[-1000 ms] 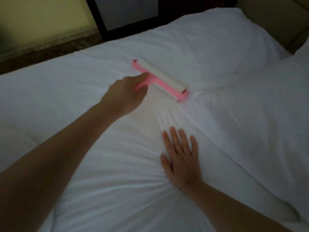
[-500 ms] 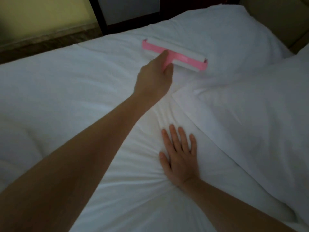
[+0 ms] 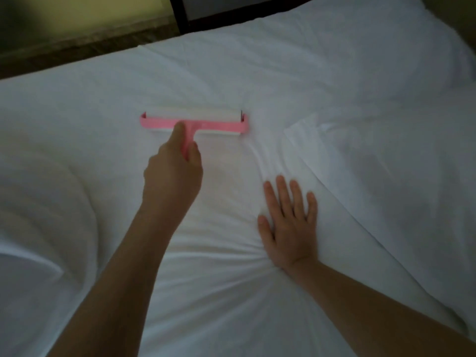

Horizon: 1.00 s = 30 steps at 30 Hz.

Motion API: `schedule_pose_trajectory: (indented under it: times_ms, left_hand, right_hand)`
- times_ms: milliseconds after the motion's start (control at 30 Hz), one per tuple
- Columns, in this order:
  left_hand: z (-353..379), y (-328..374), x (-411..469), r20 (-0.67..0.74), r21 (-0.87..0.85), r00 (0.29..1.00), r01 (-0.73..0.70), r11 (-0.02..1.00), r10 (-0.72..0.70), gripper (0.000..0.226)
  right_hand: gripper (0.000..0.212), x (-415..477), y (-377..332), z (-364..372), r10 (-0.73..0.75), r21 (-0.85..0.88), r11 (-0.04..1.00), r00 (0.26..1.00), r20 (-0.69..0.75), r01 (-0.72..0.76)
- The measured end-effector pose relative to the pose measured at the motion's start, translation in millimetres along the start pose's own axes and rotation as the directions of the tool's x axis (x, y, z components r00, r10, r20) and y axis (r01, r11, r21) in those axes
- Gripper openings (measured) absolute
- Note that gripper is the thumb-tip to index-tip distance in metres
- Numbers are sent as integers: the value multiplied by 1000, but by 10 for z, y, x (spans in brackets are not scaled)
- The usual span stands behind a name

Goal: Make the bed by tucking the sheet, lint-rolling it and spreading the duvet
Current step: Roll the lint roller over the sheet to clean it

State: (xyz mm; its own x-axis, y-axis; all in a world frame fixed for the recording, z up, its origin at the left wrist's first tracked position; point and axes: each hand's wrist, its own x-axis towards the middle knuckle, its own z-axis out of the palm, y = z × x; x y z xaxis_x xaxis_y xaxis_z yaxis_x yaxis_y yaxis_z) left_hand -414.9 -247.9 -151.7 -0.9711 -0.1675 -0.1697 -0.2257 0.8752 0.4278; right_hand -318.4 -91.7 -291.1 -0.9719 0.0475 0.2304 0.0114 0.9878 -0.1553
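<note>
The lint-rolling step is judged to be in hand. The lint roller is laid on the sheet near the middle of the bed, with its white roll set across from left to right and its pink handle pointed toward the near side. The handle is grasped by the left hand, with the fingers curled round it and one finger stretched along its top. The right hand is spread flat on the sheet with straight fingers, just right of the roller's path. Creases fan out from under the palm, so the cloth is judged to be pinned there.

A thicker white layer, taken to be the duvet folded back, is laid at the right. Its edge runs from near the roller's right end past the right hand. Whether the sheet is tucked cannot be told.

A straight stroke with even pressure is called for next, with the sheet held down so that no folds are dragged up. Open room is offered to the left and far side, up to the bed's far edge, beyond which a dark floor strip is seen. To the right, room is closed off by the duvet's edge and by a pillow.
</note>
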Motion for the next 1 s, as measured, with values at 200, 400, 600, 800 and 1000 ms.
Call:
schedule_pose_trajectory:
  times_ms: [200,400,600,800,1000]
  left_hand:
    - [94,115,647,2,-109,998,-68,992,68,48]
    - [52,274,692,-31,-209,998,-60,976,55,51]
    - [-41,47,-163,-52,-130,997,-69,989,63,48]
    - [244,111,60,10,-150,999,-50,987,52,51]
    - [298,425,722,32,-263,993,-104,959,116,52]
  right_hand:
    - [58,-6,8,2,0,2,1000,1000,-5,0]
    - [59,-10,2,5,-1,-11,1000,1000,-11,1]
    - [59,5,-14,0,7,9,1000,1000,-12,-7]
    - [59,-1,9,-1,3,-4,1000,1000,1,-3]
    - [59,2,3,4,1,-14,1000,1000,-22,-1]
